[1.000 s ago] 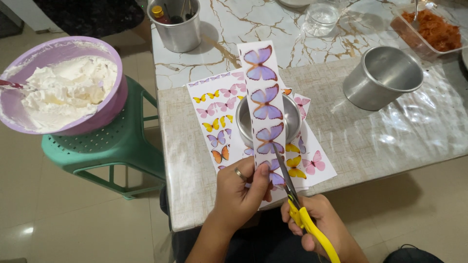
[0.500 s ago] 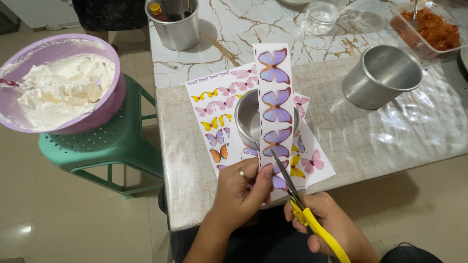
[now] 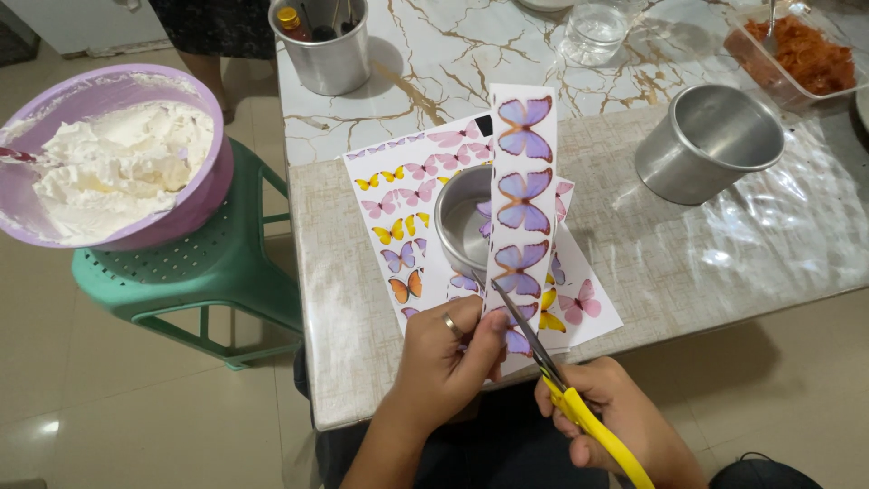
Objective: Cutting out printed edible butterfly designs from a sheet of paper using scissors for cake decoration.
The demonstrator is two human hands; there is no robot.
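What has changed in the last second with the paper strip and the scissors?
The strip of purple butterflies has shifted slightly to the right over the small metal tin. The left hand still grips its lower end, and the right hand keeps the yellow scissors cutting there. The butterfly sheet, bowl of cream and green stool stayed put.

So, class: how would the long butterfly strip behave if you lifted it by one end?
The butterfly strip looks like thin printed paper, so probably light. Pinched by the left hand, it stands nearly straight, suggesting some stiffness, though it may bend further out. The scissors in the right hand cut it, so it likely tears easily.
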